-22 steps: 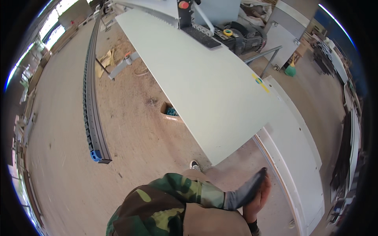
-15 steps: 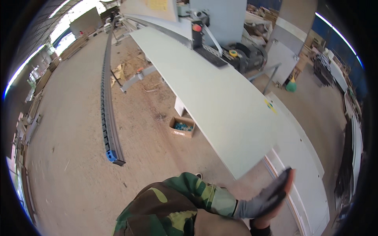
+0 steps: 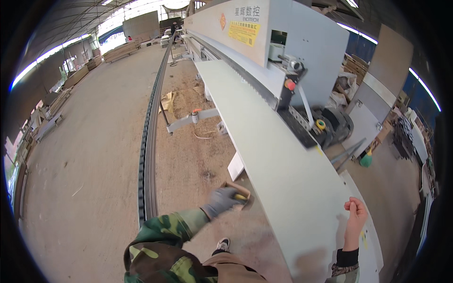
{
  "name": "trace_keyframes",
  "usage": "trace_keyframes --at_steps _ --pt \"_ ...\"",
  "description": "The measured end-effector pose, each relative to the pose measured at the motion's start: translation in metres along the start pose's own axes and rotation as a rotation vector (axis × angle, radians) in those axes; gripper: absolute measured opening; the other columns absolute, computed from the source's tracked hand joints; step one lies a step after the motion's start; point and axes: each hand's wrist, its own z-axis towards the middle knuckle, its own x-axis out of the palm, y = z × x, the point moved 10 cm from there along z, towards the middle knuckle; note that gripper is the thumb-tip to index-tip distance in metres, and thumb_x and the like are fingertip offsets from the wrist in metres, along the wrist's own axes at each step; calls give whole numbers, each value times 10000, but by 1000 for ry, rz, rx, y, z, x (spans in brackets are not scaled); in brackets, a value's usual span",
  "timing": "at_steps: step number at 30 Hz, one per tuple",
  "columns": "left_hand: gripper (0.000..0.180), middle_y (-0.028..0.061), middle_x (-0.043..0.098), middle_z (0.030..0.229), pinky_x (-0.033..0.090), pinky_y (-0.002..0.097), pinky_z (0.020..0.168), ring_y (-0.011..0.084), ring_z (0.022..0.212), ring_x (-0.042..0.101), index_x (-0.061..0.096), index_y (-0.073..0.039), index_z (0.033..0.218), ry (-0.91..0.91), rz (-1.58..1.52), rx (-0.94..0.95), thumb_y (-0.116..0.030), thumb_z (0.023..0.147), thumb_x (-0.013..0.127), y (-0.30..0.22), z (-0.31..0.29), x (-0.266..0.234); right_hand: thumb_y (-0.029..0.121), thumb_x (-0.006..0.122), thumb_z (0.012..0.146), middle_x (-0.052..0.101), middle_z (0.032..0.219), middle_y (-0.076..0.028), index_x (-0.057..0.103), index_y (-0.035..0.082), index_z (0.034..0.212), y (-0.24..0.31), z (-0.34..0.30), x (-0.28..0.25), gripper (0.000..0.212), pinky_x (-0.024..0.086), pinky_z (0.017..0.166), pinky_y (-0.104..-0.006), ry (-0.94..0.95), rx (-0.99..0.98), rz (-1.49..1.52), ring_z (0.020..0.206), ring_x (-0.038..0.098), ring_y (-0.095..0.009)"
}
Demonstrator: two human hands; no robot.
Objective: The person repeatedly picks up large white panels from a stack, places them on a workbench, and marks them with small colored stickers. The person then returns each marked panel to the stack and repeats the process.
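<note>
My left hand point(image 3: 221, 202), in a grey glove, reaches down over a small cardboard box point(image 3: 248, 203) on the floor. Its fingers are curled on a small yellow piece point(image 3: 240, 197), blurred, whose kind I cannot make out. My bare right hand point(image 3: 357, 218) is raised above the near right part of a long pale panel point(image 3: 269, 155). Its fingers are bent together at the tips; whether anything sits between them is hidden. The box's contents are mostly covered by the gloved hand.
A big edge machine point(image 3: 316, 52) with a red button point(image 3: 289, 85) stands along the panel's far right side. To the left runs a long dark rail point(image 3: 150, 141), with a metal support arm point(image 3: 193, 120) beside it. A green-headed broom point(image 3: 366, 159) stands at right.
My hands were close together at the lower right; now they are apart. The left has gone down to the box, the right is over the panel. The view has tilted up.
</note>
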Motion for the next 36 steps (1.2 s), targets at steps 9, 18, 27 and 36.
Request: trace_keyframes --at_steps 9,18,27,36 --pt "889 369 125 1393 274 414 1056 476 1268 264 30 61 1394 -636 97 -446 -272 809 611 229 175 -218 147 481 896 624 897 -143 601 -32 1005 -135 148 52 241 461 783 -364 -233 -190 -692 852 589 -270" --pt "841 163 420 1305 438 384 882 260 1176 450 149 -65 1428 -307 -1135 -246 -402 826 631 122 255 -76 240 435 899 601 953 -185 586 -20 1008 -198 119 -21 320 431 811 -449 -242 130 -1336 910 552 -359" --pt "491 105 523 1195 412 349 938 224 1088 500 456 34 1228 -5 -1463 -192 -310 893 557 39 237 34 272 435 888 603 959 -147 576 37 960 -201 95 -98 284 372 871 -437 -235 213 -1263 967 537 -315" --pt "552 122 482 1257 411 385 959 261 1145 474 384 1 1294 97 -1335 -139 -373 908 507 -18 174 117 239 408 893 614 870 -132 573 62 892 -198 58 -192 243 389 822 -450 -260 184 -1217 884 560 -317"
